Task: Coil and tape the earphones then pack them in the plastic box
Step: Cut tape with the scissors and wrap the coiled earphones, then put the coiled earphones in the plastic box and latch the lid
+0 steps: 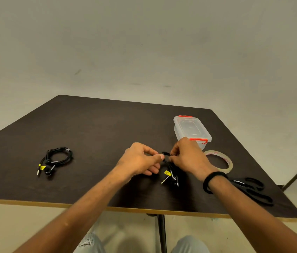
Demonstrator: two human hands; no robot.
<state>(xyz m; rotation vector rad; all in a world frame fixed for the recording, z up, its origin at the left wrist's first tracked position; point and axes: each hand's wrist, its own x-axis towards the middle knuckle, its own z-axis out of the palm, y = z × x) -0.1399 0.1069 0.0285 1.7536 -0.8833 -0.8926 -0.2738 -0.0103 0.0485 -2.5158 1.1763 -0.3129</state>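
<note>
Both forearms reach in over the near table (93,125) edge. At far left a second earphone set (57,159) lies loosely coiled, apart from the work, probably awaiting its turn. At centre the left hand (140,160) pinches the top of the earphones (170,168) between thumb and fingers; the right hand (186,157) pinches the same bundle just beside it, likely to keep the coil from springing open. The plug hangs below. Right of the hands: box (192,129), lid latched; tape (218,161); scissors (251,189), all within reach.
</note>
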